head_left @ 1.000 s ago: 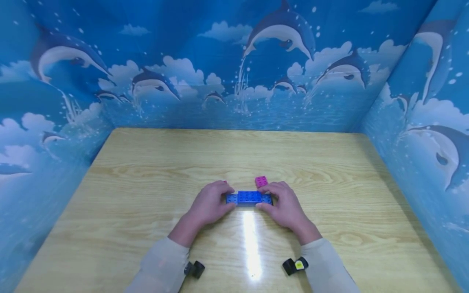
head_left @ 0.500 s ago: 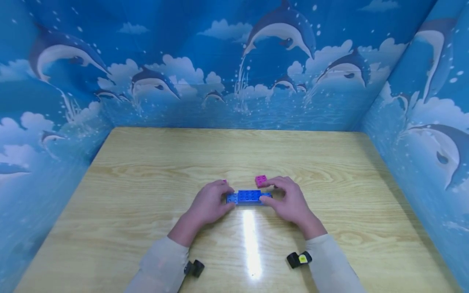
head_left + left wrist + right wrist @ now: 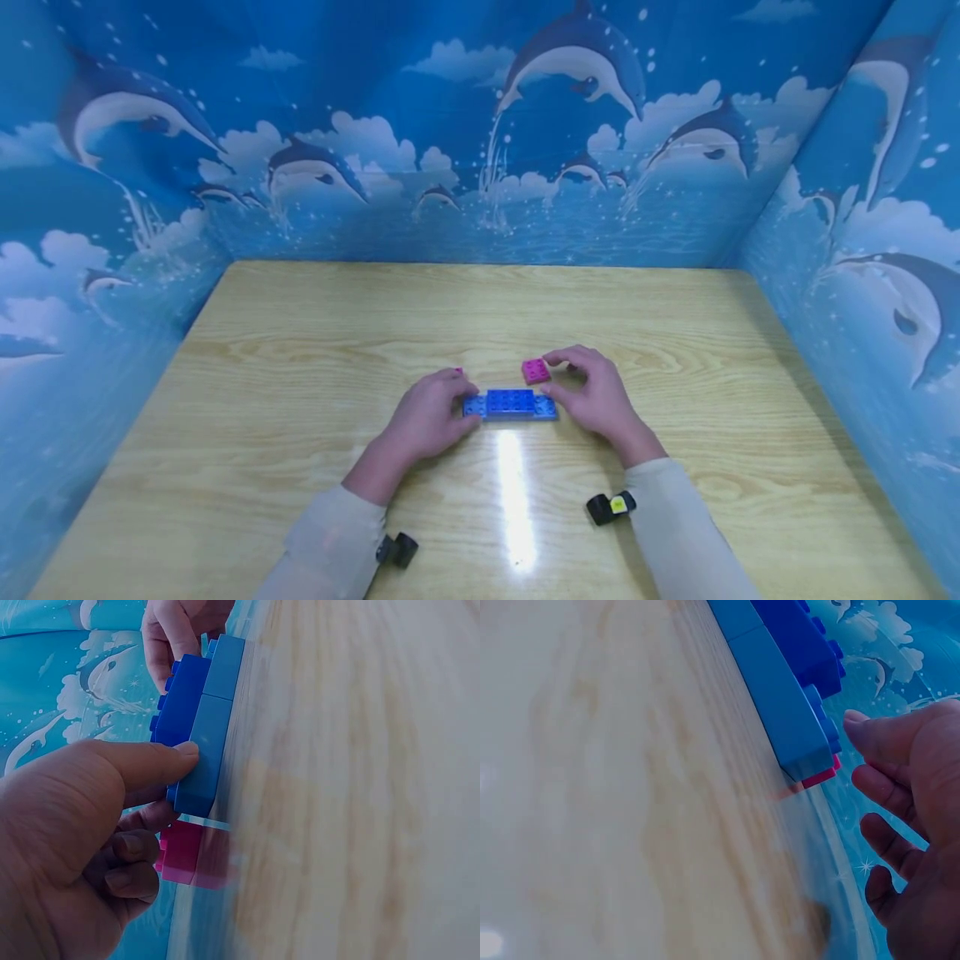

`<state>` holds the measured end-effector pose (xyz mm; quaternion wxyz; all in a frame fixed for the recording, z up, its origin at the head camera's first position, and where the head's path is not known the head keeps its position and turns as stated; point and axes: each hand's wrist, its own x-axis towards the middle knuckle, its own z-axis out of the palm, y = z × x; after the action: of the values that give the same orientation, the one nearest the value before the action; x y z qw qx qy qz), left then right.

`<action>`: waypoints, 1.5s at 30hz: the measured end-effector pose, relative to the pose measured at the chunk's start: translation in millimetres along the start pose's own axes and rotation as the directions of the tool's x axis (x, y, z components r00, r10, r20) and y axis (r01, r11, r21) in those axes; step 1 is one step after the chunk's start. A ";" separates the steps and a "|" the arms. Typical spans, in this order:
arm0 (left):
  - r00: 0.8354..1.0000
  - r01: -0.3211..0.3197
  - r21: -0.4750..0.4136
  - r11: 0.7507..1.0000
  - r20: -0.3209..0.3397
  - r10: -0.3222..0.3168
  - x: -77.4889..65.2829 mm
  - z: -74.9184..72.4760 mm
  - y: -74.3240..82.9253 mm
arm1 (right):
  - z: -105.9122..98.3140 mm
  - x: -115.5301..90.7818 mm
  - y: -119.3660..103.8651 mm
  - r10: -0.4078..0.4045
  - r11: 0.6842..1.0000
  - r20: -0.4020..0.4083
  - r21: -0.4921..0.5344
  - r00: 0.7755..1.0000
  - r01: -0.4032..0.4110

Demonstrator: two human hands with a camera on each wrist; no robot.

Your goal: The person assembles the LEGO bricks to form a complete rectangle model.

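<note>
- A left hand (image 3: 426, 415) pinches one end of joined light-blue blocks (image 3: 546, 408) on a counter (image 3: 337, 333).
- A dark-blue block (image 3: 511, 403) sits atop them, between both hands' fingers.
- A right hand (image 3: 600, 402) holds its fingers spread beside a pink block (image 3: 536, 371).
- Another pink block (image 3: 181, 855) lies beyond the left fingers.

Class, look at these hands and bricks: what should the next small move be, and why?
Probably pinch the nearby pink brick with the right hand, which is right beside it; the left hand already grips the light blue base, whose right end has bare studs beside the dark blue brick.
</note>
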<state>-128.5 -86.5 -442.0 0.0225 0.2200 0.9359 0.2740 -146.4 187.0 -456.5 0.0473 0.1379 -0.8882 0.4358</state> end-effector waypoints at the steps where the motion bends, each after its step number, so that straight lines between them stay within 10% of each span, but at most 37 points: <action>1: 1.000 -0.007 0.006 1.000 -0.003 0.007 0.1 0.3 -0.5 | 0.2 1.7 1.0 0.004 1.000 0.001 -0.003 1.000 -0.004; 45: 1.000 0.021 -0.007 1.000 0.004 -0.021 -0.6 0.9 -0.7 | 0.7 13.7 5.5 0.136 0.990 0.082 -0.036 0.987 -0.133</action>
<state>-128.1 -86.8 -443.1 0.0277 0.2107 0.9372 0.2766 -161.1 186.9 -458.3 -0.0176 0.0950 -0.9033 0.4181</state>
